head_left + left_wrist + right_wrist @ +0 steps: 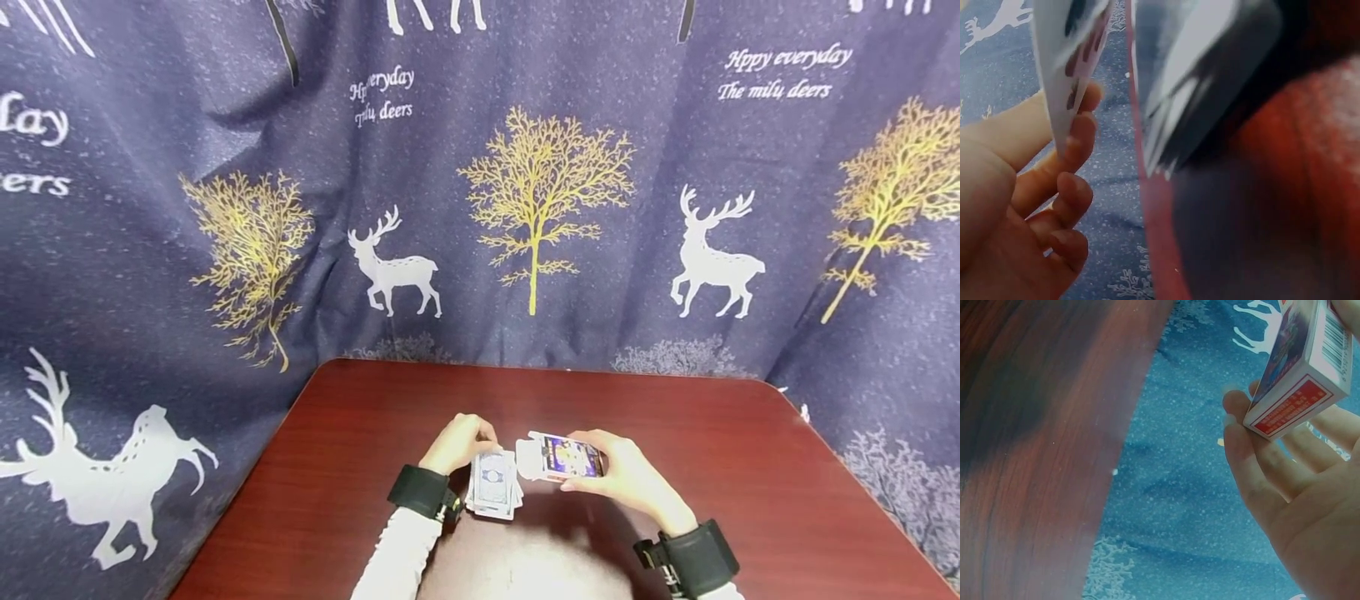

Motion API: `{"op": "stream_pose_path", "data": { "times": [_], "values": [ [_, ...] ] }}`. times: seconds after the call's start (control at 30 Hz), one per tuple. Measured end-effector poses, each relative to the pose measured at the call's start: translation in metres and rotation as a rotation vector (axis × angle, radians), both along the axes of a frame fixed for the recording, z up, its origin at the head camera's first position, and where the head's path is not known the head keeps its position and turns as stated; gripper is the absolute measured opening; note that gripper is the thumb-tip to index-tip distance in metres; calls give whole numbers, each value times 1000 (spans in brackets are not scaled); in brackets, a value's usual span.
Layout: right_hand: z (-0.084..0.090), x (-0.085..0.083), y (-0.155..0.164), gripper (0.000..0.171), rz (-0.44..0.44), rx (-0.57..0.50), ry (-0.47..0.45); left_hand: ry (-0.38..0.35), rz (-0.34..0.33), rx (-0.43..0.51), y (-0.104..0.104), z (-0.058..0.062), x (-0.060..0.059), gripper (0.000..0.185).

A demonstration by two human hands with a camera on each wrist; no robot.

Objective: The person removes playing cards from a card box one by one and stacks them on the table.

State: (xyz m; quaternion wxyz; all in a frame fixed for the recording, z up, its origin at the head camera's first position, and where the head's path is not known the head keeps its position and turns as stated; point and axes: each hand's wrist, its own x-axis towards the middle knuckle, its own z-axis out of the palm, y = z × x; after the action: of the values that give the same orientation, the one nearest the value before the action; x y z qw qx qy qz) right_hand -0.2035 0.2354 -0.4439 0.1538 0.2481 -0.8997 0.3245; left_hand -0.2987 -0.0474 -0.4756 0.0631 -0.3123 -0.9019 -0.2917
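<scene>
Near the table's middle, my left hand [459,442] pinches playing cards [1054,69] at the upper left of a loose card pile [495,492]. That pile lies face down with blue-and-white backs, its edges uneven. In the left wrist view the held cards stand nearly on edge, with dark and reddish marks on the inner face; the other fingers curl loosely below. My right hand [626,471] grips a card box [572,457] between thumb and fingers, its white flaps [531,458] folded out towards the pile. A barcode and a red label show on the box's end in the right wrist view.
The table [420,392] is dark red wood, with a bright glare at its near edge. A blue curtain [615,333] printed with deer and trees hangs behind and beside it. Each wrist wears a black strap [699,560].
</scene>
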Motion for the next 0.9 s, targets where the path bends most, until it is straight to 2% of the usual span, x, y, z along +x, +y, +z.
{"op": "stream_pose_path", "data": {
  "times": [0.1, 0.17, 0.27, 0.37, 0.43, 0.5, 0.63, 0.8, 0.9],
  "values": [
    [-2, 1, 0, 63, -6, -3, -1, 58, 73, 43, 2, 0, 8, 8],
    [-3, 2, 1, 63, -2, 2, 5, 77, 95, 109, 6, 5, 15, 9],
    [-1, 0, 2, 62, 8, 0, 14, 46, 49, 214, 15, 22, 28, 7],
    [5, -4, 1, 61, 15, -9, 24, 27, -20, 235, 27, 43, 41, 4],
    [8, -5, 0, 61, 17, -14, 32, 37, -18, 216, 34, 53, 48, 5],
    [11, -5, -1, 61, 20, -13, 37, 49, 28, 191, 40, 59, 55, 7],
    [11, -3, -3, 62, 27, -7, 49, 19, 125, 195, 47, 59, 68, 15],
    [5, 1, -5, 62, 34, -6, 54, -24, 191, 200, 53, 51, 78, 26],
    [1, 2, -5, 63, 32, 3, 64, -38, 226, 190, 54, 47, 82, 25]
  ]
}}
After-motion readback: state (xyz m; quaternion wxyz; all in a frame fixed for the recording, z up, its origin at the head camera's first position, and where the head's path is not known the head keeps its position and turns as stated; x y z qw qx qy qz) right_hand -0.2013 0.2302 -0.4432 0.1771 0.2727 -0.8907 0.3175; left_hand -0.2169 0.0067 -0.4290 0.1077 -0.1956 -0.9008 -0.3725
